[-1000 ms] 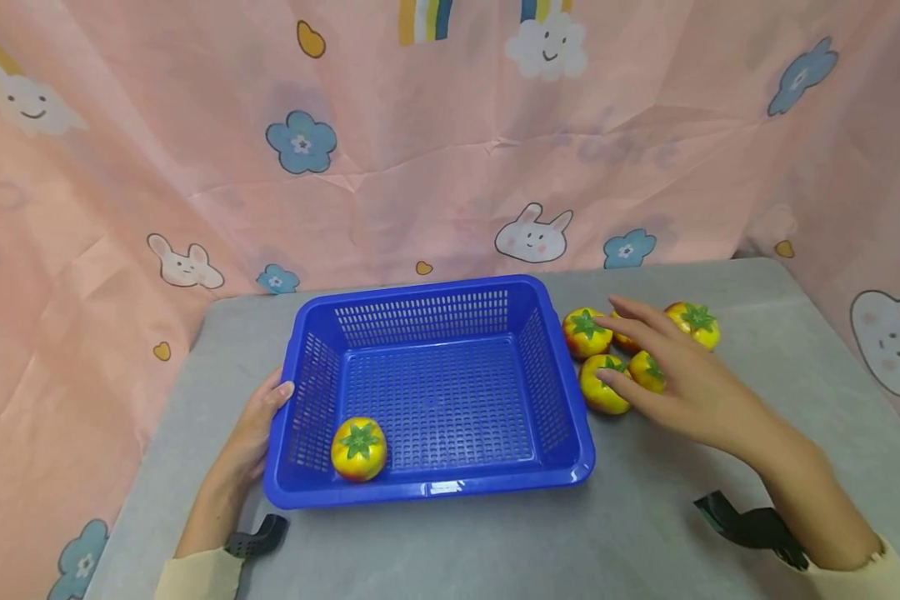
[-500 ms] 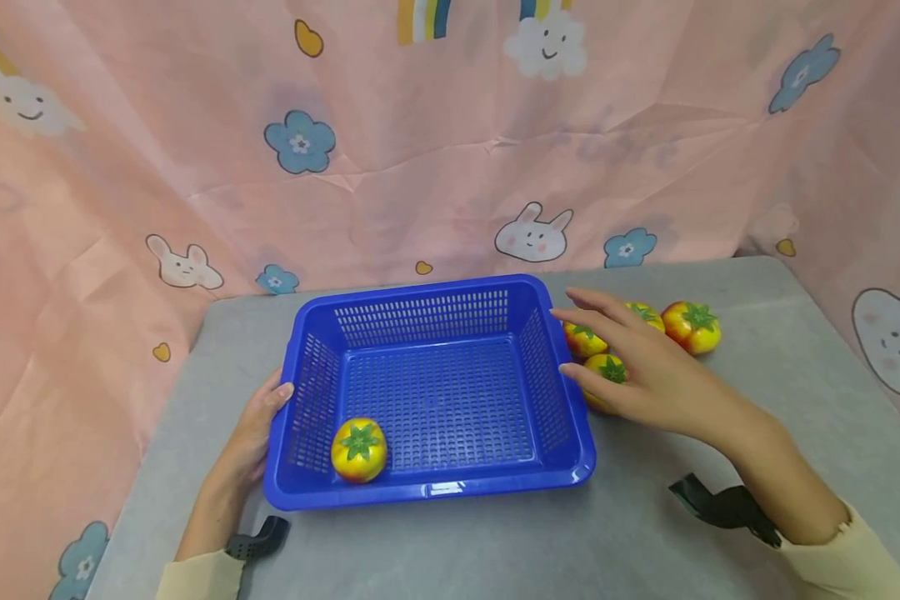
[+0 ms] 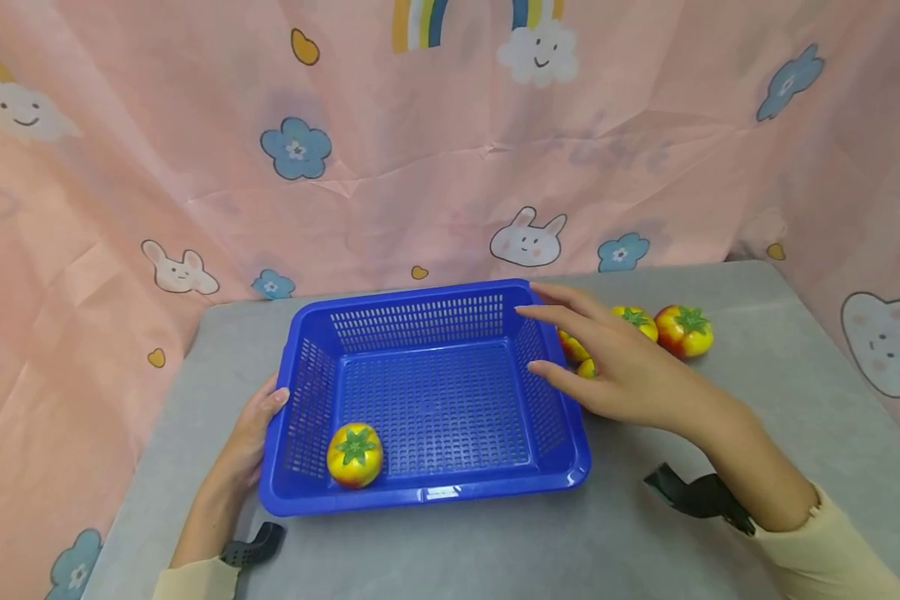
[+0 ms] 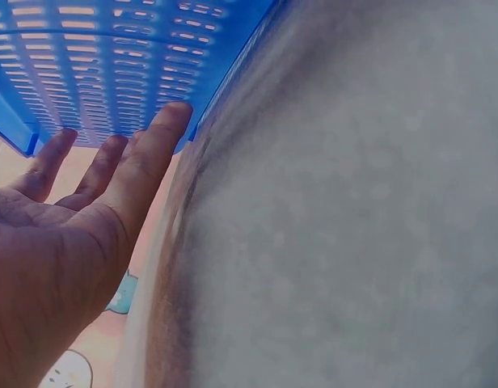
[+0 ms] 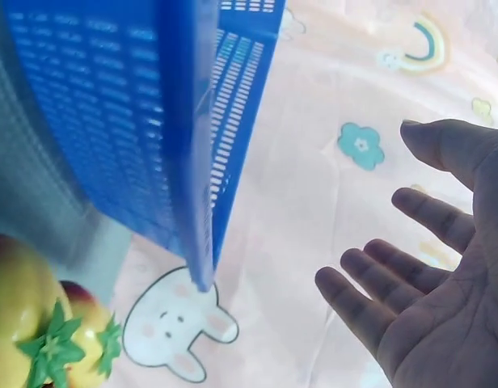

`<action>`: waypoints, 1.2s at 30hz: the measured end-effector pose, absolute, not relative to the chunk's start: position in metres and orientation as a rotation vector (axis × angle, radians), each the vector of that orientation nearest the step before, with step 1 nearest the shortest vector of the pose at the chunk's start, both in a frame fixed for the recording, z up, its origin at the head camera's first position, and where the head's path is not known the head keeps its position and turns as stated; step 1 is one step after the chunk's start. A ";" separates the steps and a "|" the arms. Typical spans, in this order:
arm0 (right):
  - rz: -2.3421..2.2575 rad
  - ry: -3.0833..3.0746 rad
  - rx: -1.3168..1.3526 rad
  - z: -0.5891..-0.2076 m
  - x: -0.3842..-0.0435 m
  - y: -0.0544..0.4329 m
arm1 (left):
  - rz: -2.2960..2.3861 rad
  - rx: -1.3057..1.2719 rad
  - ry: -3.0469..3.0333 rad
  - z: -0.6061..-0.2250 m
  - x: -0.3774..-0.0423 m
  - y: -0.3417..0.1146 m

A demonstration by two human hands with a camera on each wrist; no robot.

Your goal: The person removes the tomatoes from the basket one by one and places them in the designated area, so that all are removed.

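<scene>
A blue plastic basket (image 3: 427, 500) with slotted walls stands on the grey table. My left hand (image 3: 249, 429) holds its left side, thumb on the rim and fingers (image 4: 148, 166) against the outer wall. In the basket's front left corner lies a yellow-red tomato-like fruit (image 3: 355, 467) with a green star-shaped top. My right hand (image 3: 611, 358) hovers over the right rim, fingers spread and nothing in them. Beyond it, several similar fruits (image 3: 684, 331) lie right of the basket, some partly hidden by the hand; two fruits (image 5: 31, 323) show in the right wrist view.
A pink cloth (image 3: 420, 167) printed with bunnies, flowers and clouds hangs behind and beside the table (image 3: 495, 550). Black straps (image 3: 701, 493) sit at both wrists, below cream sleeves.
My right hand has moved left from over the fruits to above the basket's right rim, staying empty. My left hand and the basket stay in place; the head view shifts slightly.
</scene>
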State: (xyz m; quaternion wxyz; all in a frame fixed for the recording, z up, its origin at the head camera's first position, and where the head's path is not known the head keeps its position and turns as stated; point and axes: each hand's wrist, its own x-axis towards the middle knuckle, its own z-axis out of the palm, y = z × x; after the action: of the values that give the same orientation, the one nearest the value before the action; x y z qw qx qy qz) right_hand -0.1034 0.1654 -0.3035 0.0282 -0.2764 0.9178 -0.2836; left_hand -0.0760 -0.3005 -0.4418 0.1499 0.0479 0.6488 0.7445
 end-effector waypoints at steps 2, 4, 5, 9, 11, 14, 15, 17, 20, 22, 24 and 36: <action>-0.881 2.833 -0.885 -0.303 -0.105 0.161 | 2.137 0.132 1.865 -0.442 -0.076 -0.301; -0.889 2.831 -0.926 -0.302 -0.107 0.156 | 2.136 0.126 1.862 -0.443 -0.076 -0.302; -0.893 2.828 -0.946 -0.302 -0.108 0.154 | 2.134 0.122 1.864 -0.443 -0.076 -0.302; -0.891 2.812 -0.992 -0.298 -0.113 0.145 | 2.130 0.123 1.868 -0.443 -0.076 -0.303; -0.890 2.799 -1.003 -0.297 -0.115 0.141 | 2.127 0.133 1.870 -0.443 -0.076 -0.304; -0.891 2.778 -1.011 -0.296 -0.116 0.137 | 2.125 0.139 1.868 -0.443 -0.077 -0.304; -0.891 2.772 -1.012 -0.296 -0.117 0.135 | 2.125 0.140 1.868 -0.443 -0.077 -0.303; -0.890 2.761 -1.013 -0.296 -0.118 0.132 | 2.126 0.139 1.870 -0.443 -0.077 -0.303; -0.881 2.739 -1.028 -0.297 -0.120 0.126 | 2.134 0.147 1.861 -0.443 -0.077 -0.302; -0.867 2.723 -1.045 -0.298 -0.121 0.122 | 2.142 0.165 1.847 -0.443 -0.077 -0.302; -0.853 2.705 -1.064 -0.298 -0.123 0.116 | 2.147 0.180 1.835 -0.443 -0.076 -0.303; -0.840 2.643 -1.168 -0.301 -0.136 0.084 | 2.142 0.146 1.808 -0.440 -0.075 -0.306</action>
State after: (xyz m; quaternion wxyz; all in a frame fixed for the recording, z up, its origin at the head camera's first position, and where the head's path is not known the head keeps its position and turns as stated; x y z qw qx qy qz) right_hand -0.1364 0.0836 -0.3010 0.0663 -0.3873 0.8764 -0.2785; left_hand -0.0747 -0.3063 -0.4396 0.1665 0.0513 0.6351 0.7526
